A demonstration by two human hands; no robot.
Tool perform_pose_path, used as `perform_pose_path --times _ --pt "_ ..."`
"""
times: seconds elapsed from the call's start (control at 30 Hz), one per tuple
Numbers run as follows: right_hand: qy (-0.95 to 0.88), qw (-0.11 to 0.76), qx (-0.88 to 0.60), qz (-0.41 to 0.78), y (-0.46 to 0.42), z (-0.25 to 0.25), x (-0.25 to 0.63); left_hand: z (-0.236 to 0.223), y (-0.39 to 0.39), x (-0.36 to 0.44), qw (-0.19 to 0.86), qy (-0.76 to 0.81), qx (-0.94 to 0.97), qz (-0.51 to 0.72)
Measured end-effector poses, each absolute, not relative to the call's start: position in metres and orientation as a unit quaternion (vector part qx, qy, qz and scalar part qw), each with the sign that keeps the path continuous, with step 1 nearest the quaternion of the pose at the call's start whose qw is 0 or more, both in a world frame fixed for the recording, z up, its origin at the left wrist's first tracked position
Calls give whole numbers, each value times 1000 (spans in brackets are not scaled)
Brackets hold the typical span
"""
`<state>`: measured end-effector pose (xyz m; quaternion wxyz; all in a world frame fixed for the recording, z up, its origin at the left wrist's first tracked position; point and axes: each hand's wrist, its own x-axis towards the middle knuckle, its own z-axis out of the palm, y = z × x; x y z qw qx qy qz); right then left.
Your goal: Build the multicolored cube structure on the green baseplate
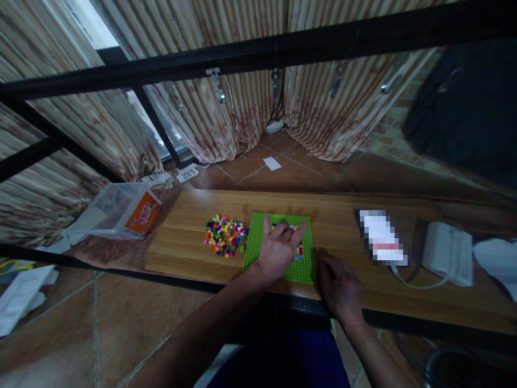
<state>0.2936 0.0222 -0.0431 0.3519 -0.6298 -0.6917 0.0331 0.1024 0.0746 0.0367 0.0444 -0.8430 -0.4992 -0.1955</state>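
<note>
Taking the green baseplate [252, 242] as your clock's centre, you have one of it, one left hand [278, 249] over it and one right hand [341, 285] at four. Count one brick pile [225, 235] at nine, its bricks too many to number, one phone [383, 237], one cable [420, 287] and one white case [448, 253] around three, and one clear bin [121, 210] towards ten.
</note>
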Motion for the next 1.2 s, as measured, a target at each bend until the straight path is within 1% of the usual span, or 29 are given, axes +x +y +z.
perform_pose_path --times 0.17,0.33,0.53,0.7,0.83,1.0,1.2 --pt "-695 352 -626 29 22 -44 295 38 75 103 52 -483 -855 -181" --pt "-703 352 -617 14 22 -46 297 40 72 107 34 -519 -834 -186" --pt "-707 345 -618 18 22 -49 301 33 57 103 -17 -563 -790 -241" --pt "-708 341 -619 11 23 -52 302 24 38 78 -50 -614 -730 -297" --pt "-705 353 -615 3 22 -51 301 13 31 47 -33 -650 -687 -323" --pt "-701 358 -617 3 22 -50 300 0 25 14 -8 -707 -644 -293" --pt "-704 360 -613 -10 22 -51 300 -10 23 -2 43 -716 -637 -284"
